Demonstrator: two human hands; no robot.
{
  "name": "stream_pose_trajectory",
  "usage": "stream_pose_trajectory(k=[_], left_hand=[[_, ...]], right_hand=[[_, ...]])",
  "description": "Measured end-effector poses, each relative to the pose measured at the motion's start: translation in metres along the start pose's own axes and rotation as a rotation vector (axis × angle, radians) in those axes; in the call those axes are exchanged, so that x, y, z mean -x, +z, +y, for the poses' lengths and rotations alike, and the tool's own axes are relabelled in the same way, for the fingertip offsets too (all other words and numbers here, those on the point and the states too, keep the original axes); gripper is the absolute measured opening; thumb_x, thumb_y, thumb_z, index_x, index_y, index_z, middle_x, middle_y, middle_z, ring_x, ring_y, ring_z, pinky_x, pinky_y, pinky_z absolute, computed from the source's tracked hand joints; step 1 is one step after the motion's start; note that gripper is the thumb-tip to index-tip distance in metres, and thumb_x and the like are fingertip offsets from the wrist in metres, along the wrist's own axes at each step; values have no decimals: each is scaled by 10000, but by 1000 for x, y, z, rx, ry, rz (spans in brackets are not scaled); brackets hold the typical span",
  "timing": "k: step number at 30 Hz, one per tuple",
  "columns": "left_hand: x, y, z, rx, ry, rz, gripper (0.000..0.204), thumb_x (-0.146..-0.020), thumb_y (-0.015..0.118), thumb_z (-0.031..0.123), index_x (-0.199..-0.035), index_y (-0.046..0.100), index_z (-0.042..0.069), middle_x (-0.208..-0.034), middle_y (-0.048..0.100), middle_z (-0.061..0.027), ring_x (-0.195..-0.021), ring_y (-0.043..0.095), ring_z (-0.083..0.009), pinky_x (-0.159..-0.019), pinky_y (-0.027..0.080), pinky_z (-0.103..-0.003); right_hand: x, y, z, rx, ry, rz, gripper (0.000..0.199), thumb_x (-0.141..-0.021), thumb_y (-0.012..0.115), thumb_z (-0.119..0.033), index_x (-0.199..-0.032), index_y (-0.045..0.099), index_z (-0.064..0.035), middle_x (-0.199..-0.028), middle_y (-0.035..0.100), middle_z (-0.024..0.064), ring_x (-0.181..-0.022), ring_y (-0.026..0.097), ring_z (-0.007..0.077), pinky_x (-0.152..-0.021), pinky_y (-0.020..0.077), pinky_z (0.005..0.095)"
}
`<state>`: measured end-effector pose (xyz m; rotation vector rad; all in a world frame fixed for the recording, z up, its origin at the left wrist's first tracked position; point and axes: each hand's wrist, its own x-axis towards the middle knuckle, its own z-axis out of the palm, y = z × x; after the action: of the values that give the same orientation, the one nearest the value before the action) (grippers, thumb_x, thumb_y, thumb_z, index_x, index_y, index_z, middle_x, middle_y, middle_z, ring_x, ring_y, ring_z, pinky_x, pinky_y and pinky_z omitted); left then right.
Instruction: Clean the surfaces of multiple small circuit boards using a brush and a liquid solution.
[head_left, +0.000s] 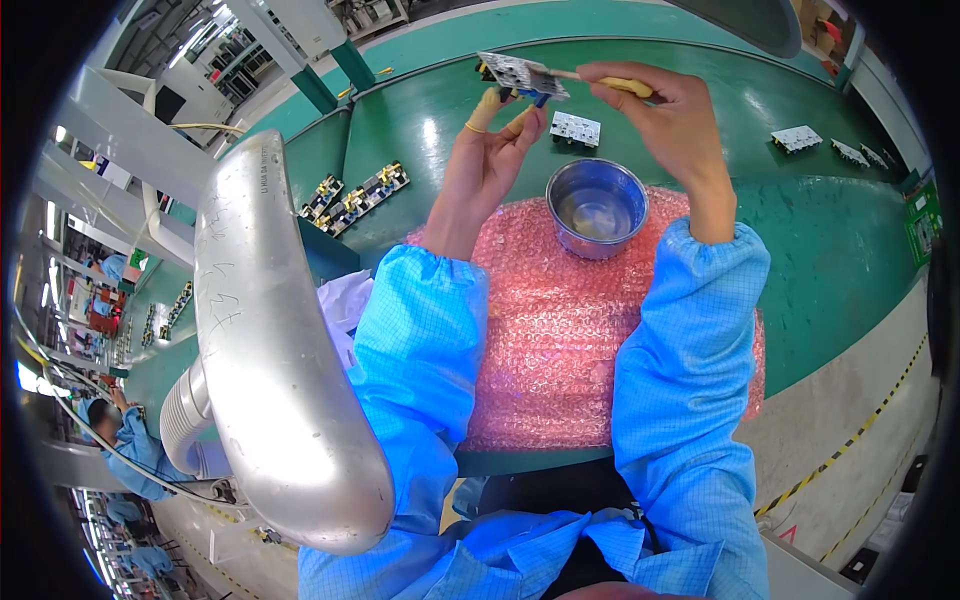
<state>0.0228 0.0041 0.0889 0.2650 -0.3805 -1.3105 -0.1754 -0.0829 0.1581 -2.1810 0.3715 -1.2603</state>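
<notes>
Up at the far side of the bench, my left hand (478, 170) grips a small circuit board (515, 70) by its component side, its pale solder side tilted upward. Yellowish finger cots cover some of that hand's fingertips. My right hand (672, 118) is closed around the yellow handle of a brush (630, 87), whose tip meets the board's right end. Below both hands stands a round metal bowl (592, 244) with some clear liquid in it. It rests on pink bubble wrap (545, 350). Another circuit board (576, 128) lies just behind the bowl.
A large silver duct hood (285, 350) rises close on my left. Circuit boards (365, 198) lie beyond it, and several more (796, 138) sit at the far right of the green bench (800, 240). A person in blue (140, 450) works at far left.
</notes>
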Motion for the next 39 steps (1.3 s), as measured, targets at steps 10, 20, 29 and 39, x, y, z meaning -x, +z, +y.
stream_pose_trajectory(k=[10,20,29,39], left_hand=[[6,-2,4,-171,-21,39,388,-930,649,197,-1170,493,-65,-1113,558,-231,-1023,581,-259,-913,532,-271],[6,-10,10,-207,-12,57,408,-927,657,220,-1175,498,-62,-1101,562,-220,-1016,578,-265,-914,531,-279],[4,-25,26,-155,-12,47,377,-934,647,220,-1181,514,-30,-1120,566,-181,-1057,569,-263,-951,512,-290],[14,-13,22,-334,32,-65,346,-982,560,265,-1201,534,-2,-1201,587,-157,-1120,567,-254,-1019,470,-347]], right_hand=[[-3,11,-15,-88,-7,105,177,-853,724,-124,-1019,744,-68,-901,722,0,-797,623,56,-713,494,201],[-5,19,-20,-66,-30,111,168,-848,719,-98,-1009,746,-60,-923,734,18,-815,640,76,-730,505,218],[-4,10,-22,-205,30,42,169,-871,689,-81,-1026,717,-22,-958,718,51,-830,659,115,-744,529,239],[-10,26,4,-677,364,193,295,-893,676,-135,-1101,628,69,-1011,664,111,-884,683,196,-797,566,273]])
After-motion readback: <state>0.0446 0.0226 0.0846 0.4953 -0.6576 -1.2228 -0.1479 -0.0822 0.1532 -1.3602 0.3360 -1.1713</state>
